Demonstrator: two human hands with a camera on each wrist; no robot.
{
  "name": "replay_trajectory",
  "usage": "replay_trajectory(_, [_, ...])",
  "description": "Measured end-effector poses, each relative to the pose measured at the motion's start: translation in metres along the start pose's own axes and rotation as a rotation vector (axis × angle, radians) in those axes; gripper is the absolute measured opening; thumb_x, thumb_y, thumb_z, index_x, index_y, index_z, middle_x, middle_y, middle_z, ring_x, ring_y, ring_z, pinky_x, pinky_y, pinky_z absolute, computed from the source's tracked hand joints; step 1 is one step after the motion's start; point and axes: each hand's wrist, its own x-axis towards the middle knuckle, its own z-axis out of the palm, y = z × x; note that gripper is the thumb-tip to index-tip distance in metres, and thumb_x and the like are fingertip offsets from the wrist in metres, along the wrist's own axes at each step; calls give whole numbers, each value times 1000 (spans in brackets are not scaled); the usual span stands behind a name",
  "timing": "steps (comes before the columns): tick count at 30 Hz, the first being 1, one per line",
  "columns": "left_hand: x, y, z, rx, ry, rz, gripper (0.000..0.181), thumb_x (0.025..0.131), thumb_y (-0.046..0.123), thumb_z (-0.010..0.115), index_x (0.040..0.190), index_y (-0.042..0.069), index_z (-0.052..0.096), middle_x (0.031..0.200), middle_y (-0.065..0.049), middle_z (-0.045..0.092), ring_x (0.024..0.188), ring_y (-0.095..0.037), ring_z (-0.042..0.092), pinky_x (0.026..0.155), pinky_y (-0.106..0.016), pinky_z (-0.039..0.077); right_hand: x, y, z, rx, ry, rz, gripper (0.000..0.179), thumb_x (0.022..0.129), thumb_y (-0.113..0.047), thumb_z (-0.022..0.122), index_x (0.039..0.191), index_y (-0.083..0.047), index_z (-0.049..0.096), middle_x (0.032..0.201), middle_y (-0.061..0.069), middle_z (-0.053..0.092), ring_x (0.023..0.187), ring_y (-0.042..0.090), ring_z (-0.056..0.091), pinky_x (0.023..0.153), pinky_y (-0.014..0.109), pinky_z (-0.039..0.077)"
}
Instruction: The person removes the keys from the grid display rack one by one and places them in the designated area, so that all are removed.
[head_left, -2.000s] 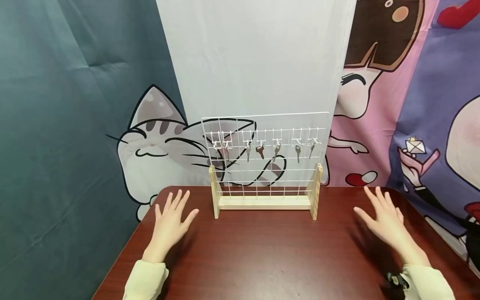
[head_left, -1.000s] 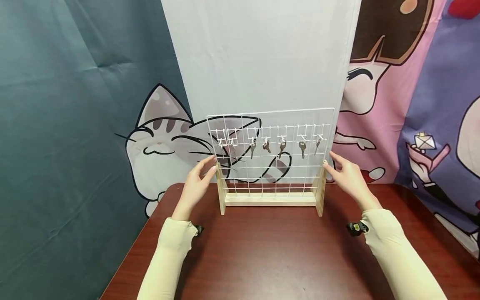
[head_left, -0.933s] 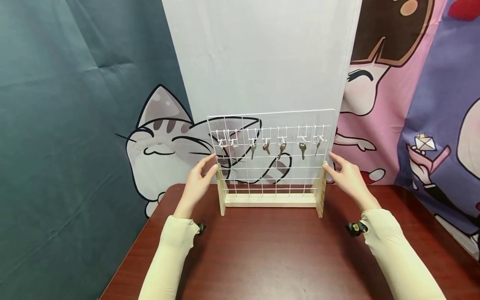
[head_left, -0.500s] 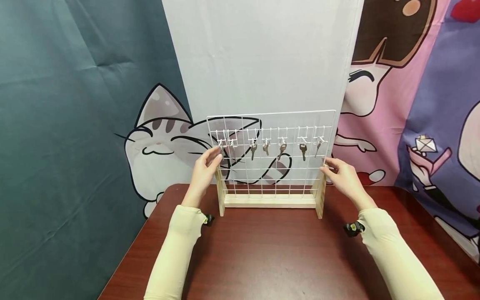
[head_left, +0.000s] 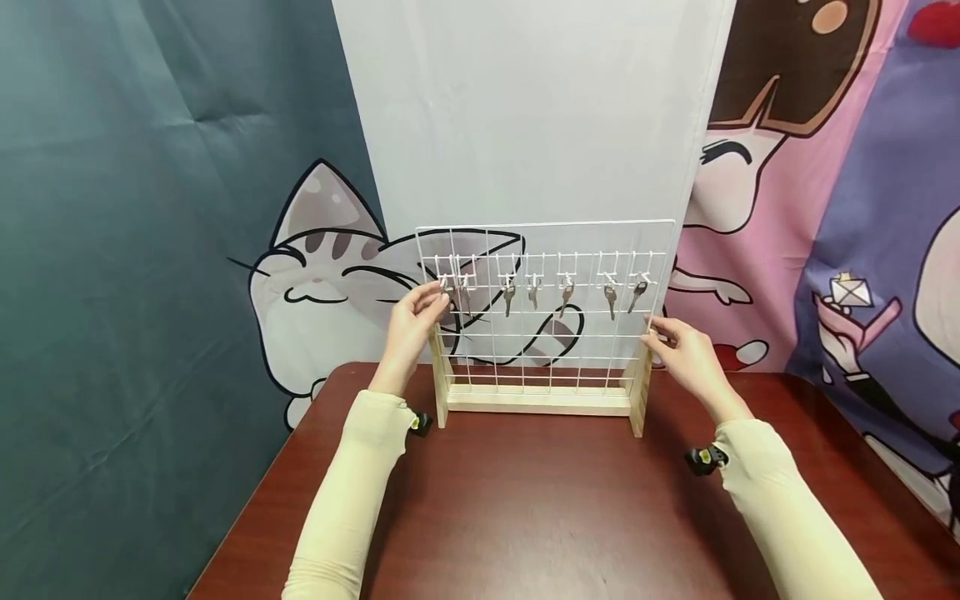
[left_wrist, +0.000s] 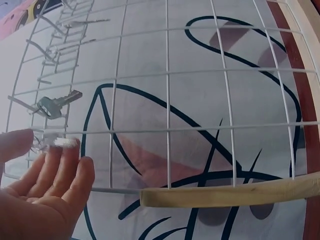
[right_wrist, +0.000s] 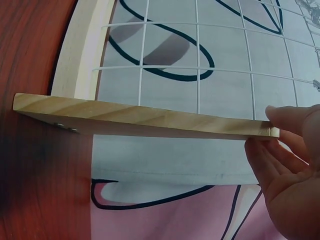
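A white wire grid rack [head_left: 551,337] stands on a pale wooden base, with several keys hanging in a row from white hooks. My left hand [head_left: 411,327] is at the leftmost key [left_wrist: 62,142], which lies across its fingertips with the thumb curled in close beside it. Just past those fingers hangs another key [left_wrist: 57,105] on its own hook. On the other side, my right hand [head_left: 686,354] grips the top end of the right wooden upright [right_wrist: 150,116], thumb on the grid side and fingers on the outer side.
The rack rests near the back of a dark red-brown table [head_left: 525,492]. Behind it hangs a white cloth [head_left: 532,108] with a cartoon cat [head_left: 315,275] beside it. A pink and purple printed cloth [head_left: 795,208] hangs at the right.
Both hands have come from over the table's sides to the rack. My left hand then rose from the left upright to the leftmost key; the right closed on the right upright.
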Motion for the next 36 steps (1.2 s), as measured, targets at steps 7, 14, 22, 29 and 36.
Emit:
replay_trajectory(7, [4,-2,-1,-19,-22,-7,41,98,7,66,135,-8,56,119,-33,64,89,-12,73,88,-27,58,-5,3,2,0,7,5,42,99,-24,66,132,2,63,125,23,66,109,40,66,88,53,52])
replay_trajectory(14, [7,0,-3,-10,6,-20,37,96,7,68,128,-9,60,116,-28,68,102,-34,71,85,-26,58,-6,2,3,2,8,6,42,99,-23,67,132,4,63,125,25,66,108,41,66,85,55,54])
replay_trajectory(22, [6,2,-4,-62,20,-12,32,96,3,67,123,-13,61,102,-18,72,84,-14,74,84,-25,58,-6,4,4,-10,0,30,44,99,-24,67,134,2,62,127,24,65,109,41,66,84,52,54])
replay_trajectory(29, [8,4,-5,-63,17,3,28,98,5,65,120,-12,63,102,-21,70,80,-9,73,80,-25,59,-4,4,2,-12,10,36,46,99,-28,67,135,1,61,128,23,65,110,40,65,85,48,53])
replay_trajectory(36, [10,7,-6,-70,30,26,27,99,7,64,114,-14,61,83,-3,69,73,-8,69,70,-24,56,0,5,4,16,21,33,45,98,-25,68,135,2,61,128,24,64,112,43,64,89,55,53])
